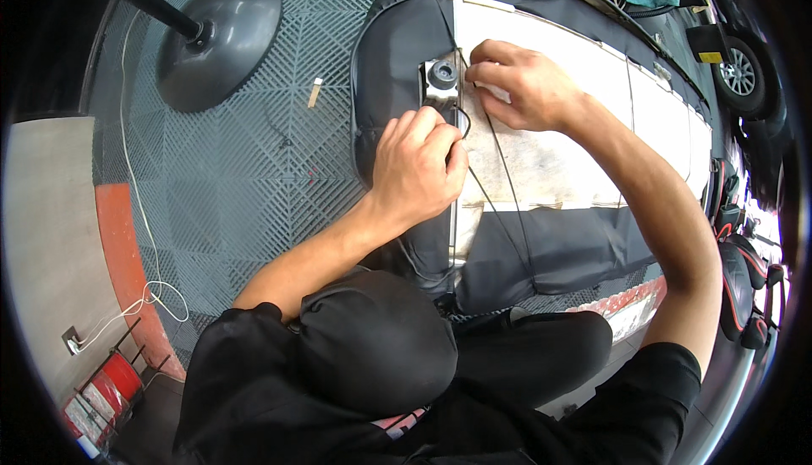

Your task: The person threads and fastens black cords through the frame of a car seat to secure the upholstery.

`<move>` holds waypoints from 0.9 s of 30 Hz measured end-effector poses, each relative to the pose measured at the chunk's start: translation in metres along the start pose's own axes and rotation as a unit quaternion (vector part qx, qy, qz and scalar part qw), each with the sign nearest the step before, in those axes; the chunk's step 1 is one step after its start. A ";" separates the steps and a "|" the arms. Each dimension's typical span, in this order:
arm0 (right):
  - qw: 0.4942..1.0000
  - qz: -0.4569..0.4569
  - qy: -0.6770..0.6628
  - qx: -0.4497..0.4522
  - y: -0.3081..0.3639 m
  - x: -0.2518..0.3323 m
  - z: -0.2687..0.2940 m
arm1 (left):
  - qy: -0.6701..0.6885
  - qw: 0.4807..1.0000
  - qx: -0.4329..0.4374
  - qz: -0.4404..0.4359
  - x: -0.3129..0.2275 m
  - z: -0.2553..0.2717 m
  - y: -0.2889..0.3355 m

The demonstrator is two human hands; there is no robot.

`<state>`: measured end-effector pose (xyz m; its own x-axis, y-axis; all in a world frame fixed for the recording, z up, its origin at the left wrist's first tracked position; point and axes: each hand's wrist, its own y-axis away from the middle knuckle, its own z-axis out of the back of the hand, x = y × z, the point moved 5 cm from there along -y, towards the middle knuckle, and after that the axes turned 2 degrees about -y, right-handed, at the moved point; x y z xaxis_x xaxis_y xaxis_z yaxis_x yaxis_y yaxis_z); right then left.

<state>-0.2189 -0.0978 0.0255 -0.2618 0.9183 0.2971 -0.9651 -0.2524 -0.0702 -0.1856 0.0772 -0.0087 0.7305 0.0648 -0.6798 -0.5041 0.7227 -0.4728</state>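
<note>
A large seat cushion in a black cover (575, 249) lies before me, its underside showing a pale backing panel (575, 160). At its left end sits a metal bracket with a round black knob (441, 74). Just below that bracket my left hand (419, 160) is closed, fingers curled in; a short loop of black cord (466, 123) shows beside its fingertips. To the right of the knob, my right hand (524, 88) pinches close to the panel's edge. What either hand holds is hidden by the fingers. Thin dark cords (503, 160) run across the panel.
A round black pedestal base (222, 42) stands at upper left on grey slatted floor tiles (245, 169). A small pale stick (315, 93) lies nearby. White cable (135, 211) trails to a wall socket (72, 340). Red spools (106, 393) sit at lower left, a car wheel (738, 72) at right.
</note>
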 end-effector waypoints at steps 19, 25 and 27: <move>0.999 -0.008 0.039 -0.011 0.013 0.010 -0.024 | -0.029 0.999 0.017 -0.006 0.000 -0.008 0.000; 0.997 0.004 0.037 0.068 -0.004 0.005 -0.013 | -0.027 0.999 0.019 -0.008 -0.002 -0.005 -0.003; 0.996 0.002 0.038 0.082 -0.011 0.005 -0.014 | -0.026 0.999 0.020 -0.007 -0.001 -0.004 -0.002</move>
<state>-0.2093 -0.0859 0.0144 -0.2726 0.9357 0.2241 -0.9507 -0.2977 0.0867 -0.1871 0.0732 -0.0089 0.7611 0.0896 -0.6425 -0.4759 0.7501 -0.4591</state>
